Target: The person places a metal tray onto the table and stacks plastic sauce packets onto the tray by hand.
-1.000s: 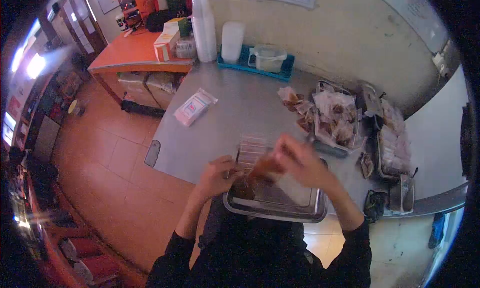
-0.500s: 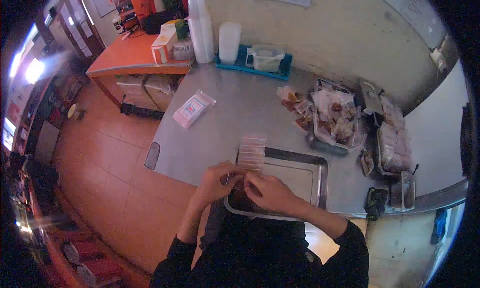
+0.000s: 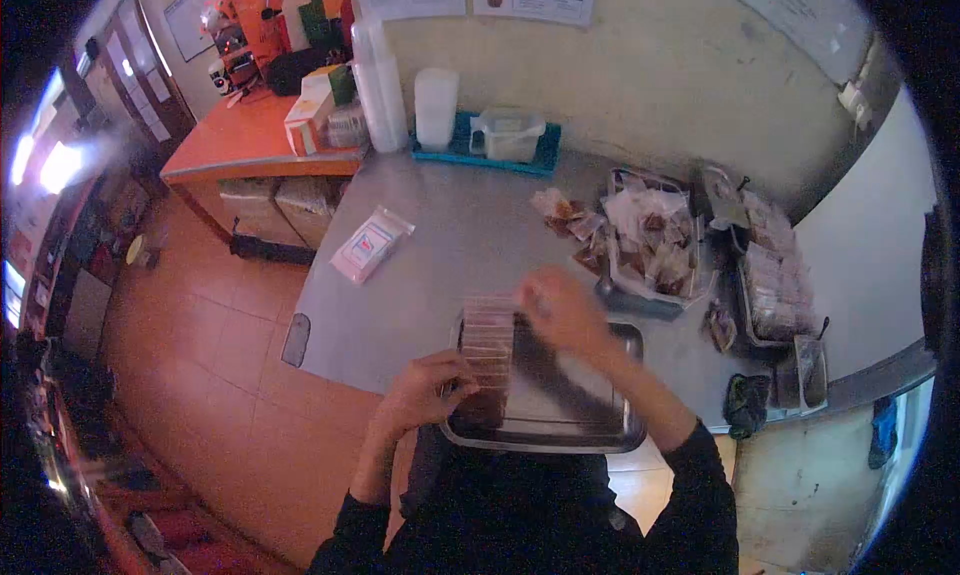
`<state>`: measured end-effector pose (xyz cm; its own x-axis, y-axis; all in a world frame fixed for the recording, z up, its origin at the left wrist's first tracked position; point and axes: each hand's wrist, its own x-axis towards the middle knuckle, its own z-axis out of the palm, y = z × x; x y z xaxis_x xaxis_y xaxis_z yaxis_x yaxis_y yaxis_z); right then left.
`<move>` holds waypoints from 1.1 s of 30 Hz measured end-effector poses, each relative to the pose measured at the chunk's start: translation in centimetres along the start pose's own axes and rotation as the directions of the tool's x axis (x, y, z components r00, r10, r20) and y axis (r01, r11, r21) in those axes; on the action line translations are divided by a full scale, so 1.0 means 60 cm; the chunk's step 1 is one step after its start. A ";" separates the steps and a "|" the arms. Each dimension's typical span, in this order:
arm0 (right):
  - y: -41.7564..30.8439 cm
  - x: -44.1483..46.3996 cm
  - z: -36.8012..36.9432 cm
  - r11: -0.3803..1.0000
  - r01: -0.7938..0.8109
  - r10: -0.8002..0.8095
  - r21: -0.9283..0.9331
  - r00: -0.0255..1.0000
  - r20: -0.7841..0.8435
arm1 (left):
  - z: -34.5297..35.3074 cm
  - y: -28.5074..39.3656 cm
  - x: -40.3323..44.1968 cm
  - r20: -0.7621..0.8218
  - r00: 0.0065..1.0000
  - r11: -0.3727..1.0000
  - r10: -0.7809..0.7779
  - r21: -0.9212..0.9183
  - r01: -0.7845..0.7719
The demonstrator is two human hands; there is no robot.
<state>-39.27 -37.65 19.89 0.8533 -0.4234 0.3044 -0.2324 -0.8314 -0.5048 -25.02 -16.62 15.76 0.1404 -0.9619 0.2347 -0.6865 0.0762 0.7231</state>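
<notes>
A metal bench (image 3: 430,260) carries everything here. At its near edge sits a shallow metal tray (image 3: 575,407); toward the right, a container (image 3: 640,297) is heaped with small filled sachets, and beside it a narrower container (image 3: 747,305) holds stacked packets. A blue tray (image 3: 450,159) stands along the back edge, against the wall.

The right hand (image 3: 563,310) hangs over the metal tray, beside the upper right side of a strip of clear sachets (image 3: 489,337); it is blurred, and I cannot tell whether it holds anything. The left hand (image 3: 428,389) has its fingers bent, with the fingertips at the strip's lower left edge; whether they pinch the plastic is too small to tell. The strip lies between the hands, over the left end of the tray.

Smaller still, a pink pack (image 3: 372,245) rests near the bench's left edge, and a dark cloth (image 3: 746,405) at the near right edge.
</notes>
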 end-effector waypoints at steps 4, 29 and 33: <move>0.185 0.103 -0.003 0.845 -0.195 0.220 -0.497 0.976 -0.008 | -0.001 -0.002 -0.001 -0.053 0.997 0.997 0.048 -0.055 -0.051; 0.011 -0.011 -0.083 0.862 -0.125 -0.011 0.491 0.964 0.265 | -0.011 0.005 0.009 -0.016 1.000 0.996 0.010 -0.093 -0.011; -0.066 -0.058 -0.048 0.805 -0.262 -0.031 0.532 0.877 0.479 | -0.005 -0.003 0.008 0.014 0.999 0.997 -0.041 -0.064 0.041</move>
<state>-42.65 -33.94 23.19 0.9794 -0.1726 -0.1044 -0.1622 -0.3664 -0.9162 -24.62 -17.02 15.96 0.1581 -0.9678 0.1960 -0.6327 0.0531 0.7726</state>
